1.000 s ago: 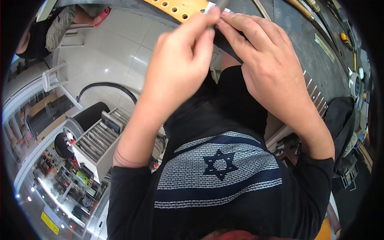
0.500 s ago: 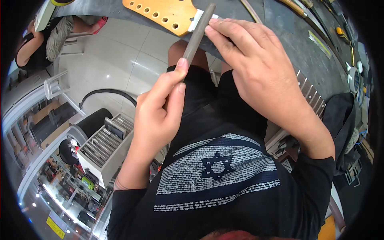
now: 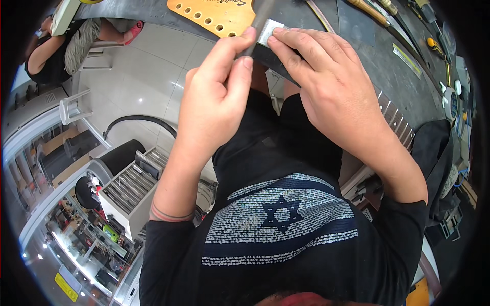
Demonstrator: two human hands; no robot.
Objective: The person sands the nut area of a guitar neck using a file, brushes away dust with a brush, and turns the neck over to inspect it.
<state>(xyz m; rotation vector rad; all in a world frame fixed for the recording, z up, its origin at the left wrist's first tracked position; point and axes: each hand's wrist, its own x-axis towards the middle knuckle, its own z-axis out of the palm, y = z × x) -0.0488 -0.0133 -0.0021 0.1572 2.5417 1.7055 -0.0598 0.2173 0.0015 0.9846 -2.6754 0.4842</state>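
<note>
My left hand (image 3: pixel 217 99) is closed round a grey rod-shaped tool (image 3: pixel 262 18), like a file, blurred at its upper end. My right hand (image 3: pixel 334 92) has its fingers pressed together on a small white piece (image 3: pixel 269 29) at the bench edge, just right of the tool; whether the tool touches that piece I cannot tell. Left of both lies an orange guitar headstock (image 3: pixel 209 14) with a row of holes. A fretted neck (image 3: pixel 395 120) shows beside my right forearm, partly hidden.
The dark workbench (image 3: pixel 372 61) holds wooden-handled tools (image 3: pixel 372 13) and a yellow tool (image 3: pixel 435 46). A person (image 3: pixel 61 56) sits at upper left. A metal drawer unit (image 3: pixel 131 188), a black hose (image 3: pixel 143 120) and a glass cabinet are to my left, dark cloth (image 3: pixel 429 158) to my right.
My left hand moved down toward me with the tool, then pushed forward again to near the headstock. My right hand shifted only slightly and stays on the white piece.
</note>
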